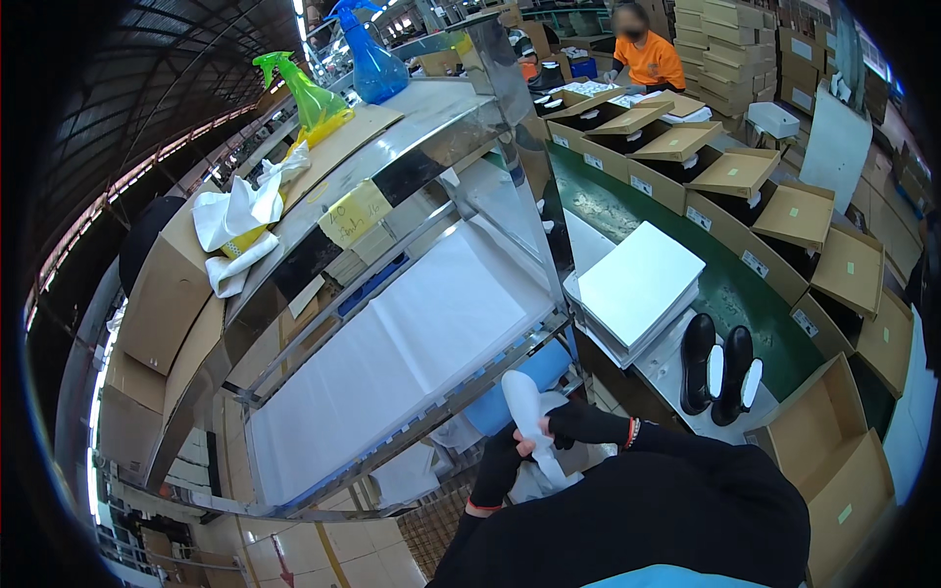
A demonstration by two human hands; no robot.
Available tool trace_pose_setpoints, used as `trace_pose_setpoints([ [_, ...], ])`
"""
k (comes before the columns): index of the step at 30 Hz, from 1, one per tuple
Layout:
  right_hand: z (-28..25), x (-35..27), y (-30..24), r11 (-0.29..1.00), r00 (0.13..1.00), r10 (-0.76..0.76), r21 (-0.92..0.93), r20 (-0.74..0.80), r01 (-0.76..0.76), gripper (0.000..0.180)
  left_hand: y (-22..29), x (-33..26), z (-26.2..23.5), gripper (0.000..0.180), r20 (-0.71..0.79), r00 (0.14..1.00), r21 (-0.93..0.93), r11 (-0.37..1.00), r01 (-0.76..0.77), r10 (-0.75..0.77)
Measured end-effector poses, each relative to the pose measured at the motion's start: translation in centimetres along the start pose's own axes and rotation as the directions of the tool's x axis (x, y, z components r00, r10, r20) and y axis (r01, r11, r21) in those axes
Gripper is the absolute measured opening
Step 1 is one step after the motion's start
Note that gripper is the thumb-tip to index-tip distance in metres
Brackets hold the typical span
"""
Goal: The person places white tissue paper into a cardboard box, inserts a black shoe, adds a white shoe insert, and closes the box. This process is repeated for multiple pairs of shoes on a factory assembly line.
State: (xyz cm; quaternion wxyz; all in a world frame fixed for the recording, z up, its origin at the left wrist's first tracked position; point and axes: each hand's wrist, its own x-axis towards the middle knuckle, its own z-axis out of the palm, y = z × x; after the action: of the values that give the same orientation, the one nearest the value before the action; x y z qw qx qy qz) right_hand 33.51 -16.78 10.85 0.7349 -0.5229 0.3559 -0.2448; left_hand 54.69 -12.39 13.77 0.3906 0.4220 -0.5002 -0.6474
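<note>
Low in front of my body I hold a long white shoe-form-like piece (522, 397), rounded at its upper end and narrower below. My left hand (504, 462), in a black fingerless glove, is closed on its left side. My right hand (578, 427), gloved the same way, has its fingers closed on its right side at about mid-length. Whether it is stiff or folded paper, I cannot tell. To the right, a pair of black shoes (699, 365) with white pieces in their openings stands beside a stack of white sheets (642, 284).
Left is a metal rack (431, 171) with white sheeting (402, 343) on its shelf; a green spray bottle (306, 98) and a blue one (372, 61) stand on top. Open cardboard boxes (740, 174) line a green conveyor (627, 211). A co-worker in orange (652, 64) is far back.
</note>
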Motion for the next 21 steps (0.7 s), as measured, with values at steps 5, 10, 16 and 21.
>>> trace_pose_setpoints([
  [5, 1.0, -0.3, 0.8, 0.97, 0.969, -0.208, -0.097, 0.131, 0.222, 0.032, -1.9, -0.7, -1.4, 0.035, -0.005, 1.0, 0.173, 0.985, 0.009, -0.009],
  [10, 0.3, -0.8, 0.6, 0.984, 0.977, -0.166, -0.038, 0.131, 0.172, 0.033, -0.1, -0.5, 0.9, 0.036, -0.005, 0.998, 0.015, 0.998, 0.064, -0.064],
  [16, -2.6, -3.3, 0.1, 0.984, 0.983, -0.171, -0.043, 0.067, 0.174, 0.036, 0.8, 1.2, 5.5, 0.02, 0.01, 0.999, 0.151, 0.988, 0.035, -0.037],
  [21, -7.4, -7.4, -1.5, 0.975, 0.965, -0.215, -0.097, -0.153, 0.202, 0.032, -1.0, 4.2, 8.7, 0.024, -0.045, 0.999, 0.138, 0.99, 0.009, -0.003],
])
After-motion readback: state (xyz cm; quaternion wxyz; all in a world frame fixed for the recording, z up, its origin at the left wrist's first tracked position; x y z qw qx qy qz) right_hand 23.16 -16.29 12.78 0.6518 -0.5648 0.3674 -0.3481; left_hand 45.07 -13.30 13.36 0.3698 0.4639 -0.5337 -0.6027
